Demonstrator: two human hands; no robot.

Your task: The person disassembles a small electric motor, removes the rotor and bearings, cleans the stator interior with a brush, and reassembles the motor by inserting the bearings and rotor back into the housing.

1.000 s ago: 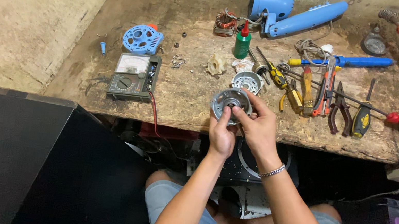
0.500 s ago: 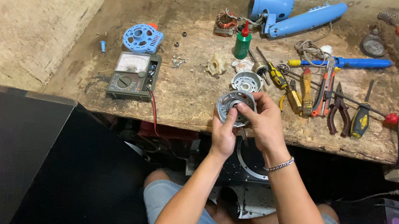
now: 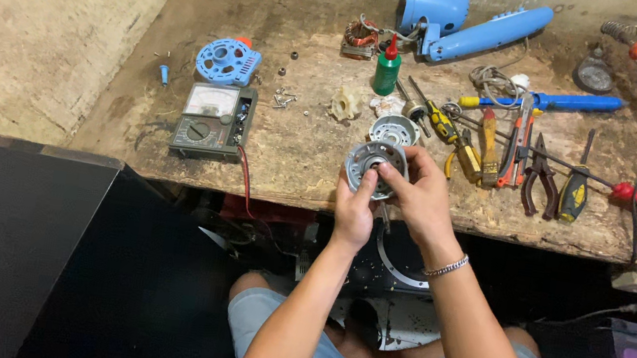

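Both the left hand and right hand grip the round metal motor cover over the table near edge, where a slip could drop it to the floor.

A worn wooden desk carries a multimeter at 9 o'clock, a blue plastic grille above it, a green bottle at 12, and pliers and screwdrivers toward 3 o'clock.
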